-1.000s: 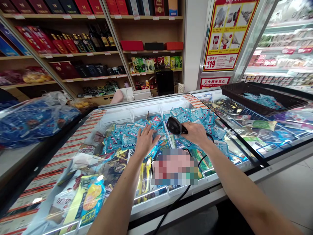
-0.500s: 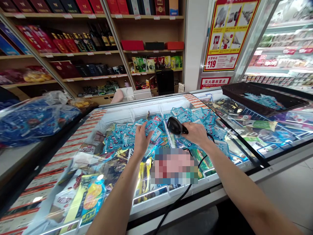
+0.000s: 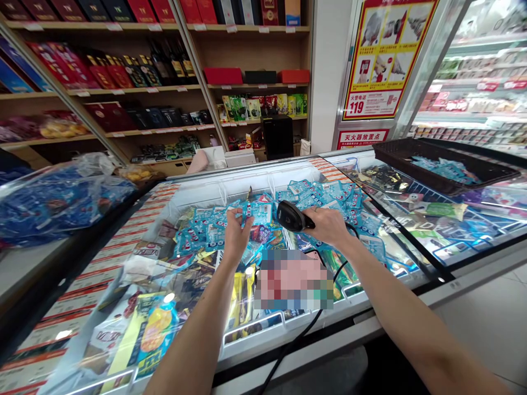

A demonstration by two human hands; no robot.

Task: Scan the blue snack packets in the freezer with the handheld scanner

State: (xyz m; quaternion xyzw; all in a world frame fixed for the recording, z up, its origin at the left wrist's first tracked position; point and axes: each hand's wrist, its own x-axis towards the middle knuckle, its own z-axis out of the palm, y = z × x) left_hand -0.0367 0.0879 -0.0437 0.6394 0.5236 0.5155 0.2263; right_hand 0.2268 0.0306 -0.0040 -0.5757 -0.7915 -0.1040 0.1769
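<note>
My left hand is closed on a blue ice-cream packet, lifted a little above the heap of similar blue packets in the open chest freezer. My right hand grips a black corded barcode scanner, its head turned left towards the lifted packet, a short gap between them. The scanner's black cable trails down over the freezer's front edge.
Further packets fill the freezer's right compartment and yellow ones lie near the front. A plastic bag of blue goods sits at left. A black tray rests on the glass lid at right. Shelves of boxes stand behind.
My left hand went from lying flat on the heap to pinching one blue packet and raising it. The scanner in my right hand shifted slightly left towards it.
</note>
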